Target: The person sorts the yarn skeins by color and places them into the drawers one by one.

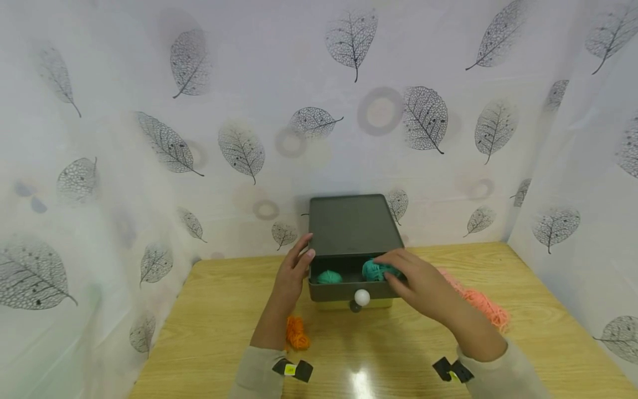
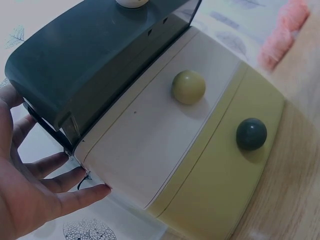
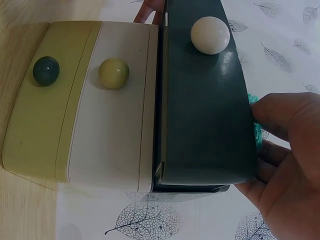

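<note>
A small three-drawer cabinet (image 1: 356,224) stands against the back wall, its dark green top drawer (image 1: 334,292) pulled out. Inside the drawer, a green ball of yarn (image 1: 329,277) lies on the left. My right hand (image 1: 423,285) reaches over the drawer's right side and grips a teal yarn bundle (image 1: 371,270) between thumb and fingers. In the right wrist view only a strip of that yarn (image 3: 258,136) shows past the drawer front. My left hand (image 1: 291,272) lies against the cabinet's left side; its fingers (image 2: 82,197) are spread and fairly straight there.
Below are a white drawer (image 2: 135,135) and a yellow-green drawer (image 2: 220,175), both closed, with round knobs. Orange yarn (image 1: 297,333) lies near my left forearm on the wooden table (image 1: 209,332). Pink yarn (image 1: 485,307) stretches beyond my right forearm. Leaf-patterned sheeting (image 1: 309,66) surrounds the table.
</note>
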`<state>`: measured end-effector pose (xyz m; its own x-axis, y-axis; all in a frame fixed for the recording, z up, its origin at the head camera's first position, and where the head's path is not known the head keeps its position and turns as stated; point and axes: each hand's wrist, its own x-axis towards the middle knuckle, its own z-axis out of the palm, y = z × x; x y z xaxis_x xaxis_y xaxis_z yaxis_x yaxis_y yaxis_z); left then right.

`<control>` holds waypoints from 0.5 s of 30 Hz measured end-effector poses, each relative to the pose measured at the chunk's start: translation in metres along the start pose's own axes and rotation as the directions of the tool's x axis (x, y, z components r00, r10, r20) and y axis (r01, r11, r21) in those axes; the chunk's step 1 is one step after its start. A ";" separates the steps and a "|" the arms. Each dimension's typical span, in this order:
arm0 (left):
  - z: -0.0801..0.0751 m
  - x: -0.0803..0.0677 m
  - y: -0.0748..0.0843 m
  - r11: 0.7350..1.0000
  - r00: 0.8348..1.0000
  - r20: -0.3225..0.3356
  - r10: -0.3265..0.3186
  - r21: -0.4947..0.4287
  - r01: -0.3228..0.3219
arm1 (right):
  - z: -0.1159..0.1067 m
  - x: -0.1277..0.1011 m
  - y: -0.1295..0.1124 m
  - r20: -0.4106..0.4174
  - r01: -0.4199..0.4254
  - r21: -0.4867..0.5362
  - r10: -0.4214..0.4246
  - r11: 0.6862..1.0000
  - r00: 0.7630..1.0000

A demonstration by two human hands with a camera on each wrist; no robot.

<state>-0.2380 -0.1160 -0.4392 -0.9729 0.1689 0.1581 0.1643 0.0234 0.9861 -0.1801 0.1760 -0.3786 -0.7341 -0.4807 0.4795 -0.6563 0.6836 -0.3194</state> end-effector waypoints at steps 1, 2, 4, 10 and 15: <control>0.000 0.000 0.000 1.000 1.000 0.000 0.000 0.001 0.000 | 0.000 0.001 0.000 0.007 -0.006 -0.005 0.006 1.000 1.000; 0.000 0.000 0.000 1.000 1.000 0.000 -0.001 0.002 0.001 | -0.001 0.001 0.000 0.014 -0.015 -0.008 0.015 1.000 1.000; 0.000 0.000 0.000 1.000 1.000 0.000 -0.003 0.005 0.003 | -0.001 0.002 0.000 0.030 -0.026 -0.012 0.026 1.000 0.999; 0.000 0.000 -0.001 1.000 1.000 -0.002 -0.007 0.007 0.007 | -0.002 0.004 0.000 0.068 -0.041 -0.029 0.043 0.999 0.997; 0.000 0.000 -0.001 1.000 1.000 -0.002 -0.007 0.006 0.007 | -0.001 0.005 -0.003 0.087 -0.047 -0.039 0.050 0.998 0.995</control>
<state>-0.2385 -0.1159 -0.4403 -0.9744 0.1669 0.1508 0.1580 0.0309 0.9869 -0.1815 0.1729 -0.3744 -0.7785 -0.4919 0.3897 -0.6138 0.7264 -0.3092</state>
